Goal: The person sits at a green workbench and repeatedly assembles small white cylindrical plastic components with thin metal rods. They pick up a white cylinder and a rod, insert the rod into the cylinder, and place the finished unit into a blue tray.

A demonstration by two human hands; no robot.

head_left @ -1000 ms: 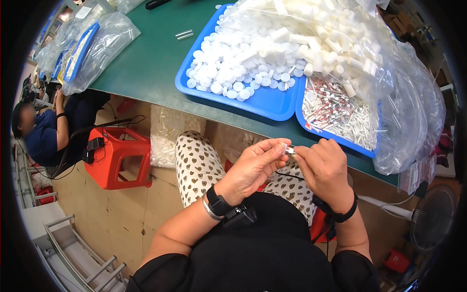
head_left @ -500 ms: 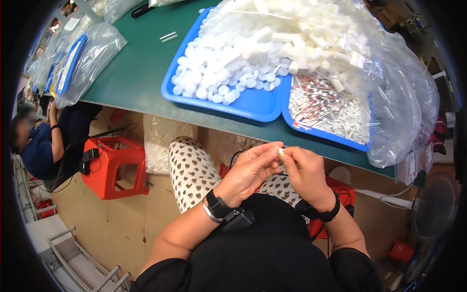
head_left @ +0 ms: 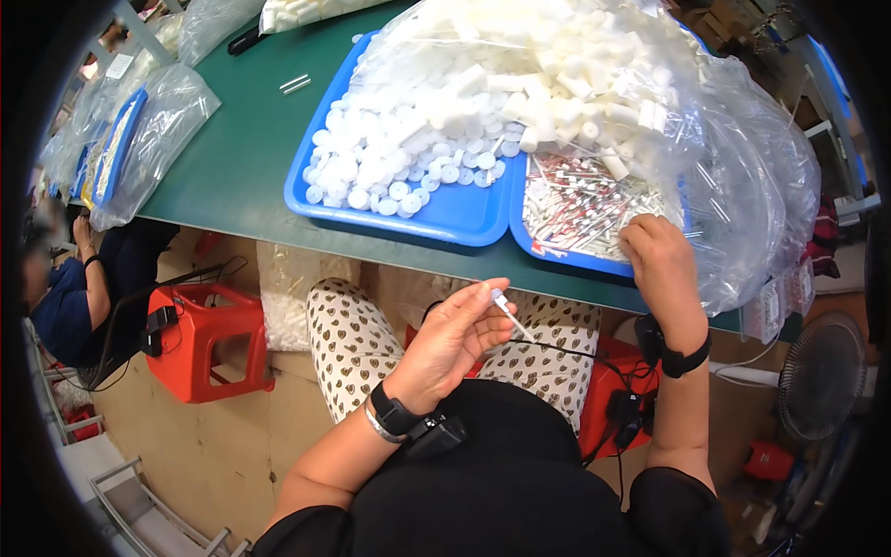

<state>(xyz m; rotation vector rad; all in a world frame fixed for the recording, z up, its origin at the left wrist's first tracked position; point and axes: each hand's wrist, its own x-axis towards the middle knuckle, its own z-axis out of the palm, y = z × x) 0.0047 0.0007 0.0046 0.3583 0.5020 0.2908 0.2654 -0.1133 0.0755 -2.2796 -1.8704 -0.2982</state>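
Note:
My left hand (head_left: 453,336) is above my lap, its thumb and forefinger pinched on a thin whitish rod (head_left: 517,321) with a small white piece at its upper end. The rod slants down to the right. My right hand (head_left: 664,265) reaches over the near right edge of a blue tray (head_left: 580,260), fingers bent down and drawn together at the small parts. Whatever is between those fingertips is hidden. Thin metal pins (head_left: 580,200), some reddish, and short white pieces fill that tray.
A larger blue tray (head_left: 445,221) holds white plastic discs (head_left: 371,176). Cream foam cylinders (head_left: 575,93) spill from a clear bag (head_left: 752,176) over both trays. Two short rods (head_left: 295,84) lie on the green table (head_left: 246,121). A red stool (head_left: 200,343) and a seated person (head_left: 70,292) are at left.
My hands have parted. The right one moved up and right to the pin tray, while the left stays over my lap with the rod now visible. The whole view has shifted slightly.

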